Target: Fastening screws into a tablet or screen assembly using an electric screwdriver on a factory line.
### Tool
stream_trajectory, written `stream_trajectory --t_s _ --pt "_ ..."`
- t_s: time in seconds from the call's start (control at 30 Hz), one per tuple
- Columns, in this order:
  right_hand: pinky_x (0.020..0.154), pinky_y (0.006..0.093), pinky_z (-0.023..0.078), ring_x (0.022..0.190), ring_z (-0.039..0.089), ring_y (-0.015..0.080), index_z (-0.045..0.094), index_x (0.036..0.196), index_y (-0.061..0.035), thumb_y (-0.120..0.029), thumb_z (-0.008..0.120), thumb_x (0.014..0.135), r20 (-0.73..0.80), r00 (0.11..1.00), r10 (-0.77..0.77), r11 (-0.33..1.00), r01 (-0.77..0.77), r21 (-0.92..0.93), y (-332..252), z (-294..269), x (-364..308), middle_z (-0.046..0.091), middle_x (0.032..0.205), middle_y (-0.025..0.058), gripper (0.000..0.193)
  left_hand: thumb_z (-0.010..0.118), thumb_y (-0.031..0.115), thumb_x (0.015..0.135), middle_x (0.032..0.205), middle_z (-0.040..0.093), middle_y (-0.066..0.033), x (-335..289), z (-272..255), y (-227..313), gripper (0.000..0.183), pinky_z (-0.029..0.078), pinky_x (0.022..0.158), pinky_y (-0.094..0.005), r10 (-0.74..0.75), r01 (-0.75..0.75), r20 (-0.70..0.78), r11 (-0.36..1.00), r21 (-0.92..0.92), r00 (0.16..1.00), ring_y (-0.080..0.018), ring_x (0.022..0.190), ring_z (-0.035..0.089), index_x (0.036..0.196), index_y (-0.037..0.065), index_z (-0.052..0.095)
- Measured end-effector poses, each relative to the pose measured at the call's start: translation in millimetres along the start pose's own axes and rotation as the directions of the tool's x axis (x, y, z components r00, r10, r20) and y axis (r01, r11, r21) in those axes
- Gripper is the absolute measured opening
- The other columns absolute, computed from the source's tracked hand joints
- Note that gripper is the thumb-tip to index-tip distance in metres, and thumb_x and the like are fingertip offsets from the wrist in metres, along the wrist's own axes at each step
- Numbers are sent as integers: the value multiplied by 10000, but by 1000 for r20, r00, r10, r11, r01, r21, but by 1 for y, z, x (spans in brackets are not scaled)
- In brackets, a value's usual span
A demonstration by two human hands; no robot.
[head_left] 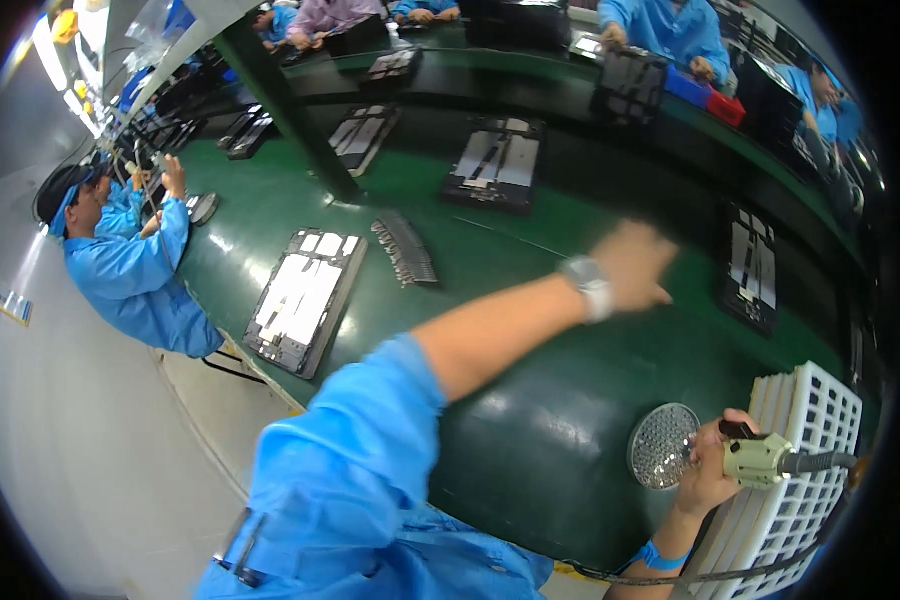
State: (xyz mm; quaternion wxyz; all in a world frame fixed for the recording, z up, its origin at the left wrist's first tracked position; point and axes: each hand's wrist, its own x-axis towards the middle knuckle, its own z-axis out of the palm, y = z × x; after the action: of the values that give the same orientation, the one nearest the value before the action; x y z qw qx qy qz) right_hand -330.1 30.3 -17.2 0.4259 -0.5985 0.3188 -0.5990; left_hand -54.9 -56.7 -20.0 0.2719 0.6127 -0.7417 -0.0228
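My left hand [632, 266], blurred by motion, is stretched out over the green table with its thumb apart from the fingers. Nothing shows in it. A watch with a pale band [590, 288] is on that wrist. At the lower right my right hand [712, 470] is closed round a pale green electric screwdriver [758, 460] with a grey cable sleeve. Its tip is hidden. Beside that hand lies a round dish [664, 447] with a shiny, bumpy inside. The nearest device to my left hand is an opened tablet-like unit [752, 262] on the right.
White grid trays [820, 440] stand stacked at the right edge. Opened units [307, 300] [497, 165] and a strip of small dark parts [404, 250] lie on the table [540, 420]. A green post [288, 115] rises behind. A person in blue [130, 265] works at the left; others work across.
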Motion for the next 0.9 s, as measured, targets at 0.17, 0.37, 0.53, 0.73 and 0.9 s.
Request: stream_trajectory --t_s 0.17,0.37,0.53,0.73,0.9 --pt "506 212 332 555 414 100 525 1180 29 -23 562 852 -1 1000 -10 1000 10 -9 12 -2 1 494 690 52 335 813 526 693 1448 315 -419 52 105 46 960 173 1166 -600 -138 140 27 970 -199 990 -571 1409 202 1471 107 442" --pt "504 213 349 561 425 97 523 1192 42 -14 564 850 -6 999 -34 999 34 -15 6 -7 6 506 710 67 350 771 244 800 1292 492 -269 84 121 55 614 324 1103 -528 -220 198 -156 970 -144 963 -487 1296 390 1345 64 555" --pt "504 211 351 564 431 98 531 1187 41 5 546 844 14 999 -42 998 43 -50 6 -10 4 511 720 66 345 764 39 726 1078 582 -204 106 113 62 465 499 832 -390 -492 181 -15 348 -920 870 -345 940 586 1166 -20 628" --pt "512 208 347 573 434 96 536 1181 41 26 533 818 24 1000 -9 1000 9 -11 4 7 7 518 728 66 363 674 70 816 871 649 -100 79 54 15 235 507 573 -316 -589 179 168 -39 -983 790 -195 691 605 1040 1 664" --pt "514 206 338 579 432 97 536 1179 37 22 534 822 -27 1000 -5 999 4 -45 -5 -10 3 532 737 74 358 652 117 911 957 640 -43 -64 -35 22 244 484 628 -267 -512 254 186 67 -965 839 -112 756 564 1142 41 632"
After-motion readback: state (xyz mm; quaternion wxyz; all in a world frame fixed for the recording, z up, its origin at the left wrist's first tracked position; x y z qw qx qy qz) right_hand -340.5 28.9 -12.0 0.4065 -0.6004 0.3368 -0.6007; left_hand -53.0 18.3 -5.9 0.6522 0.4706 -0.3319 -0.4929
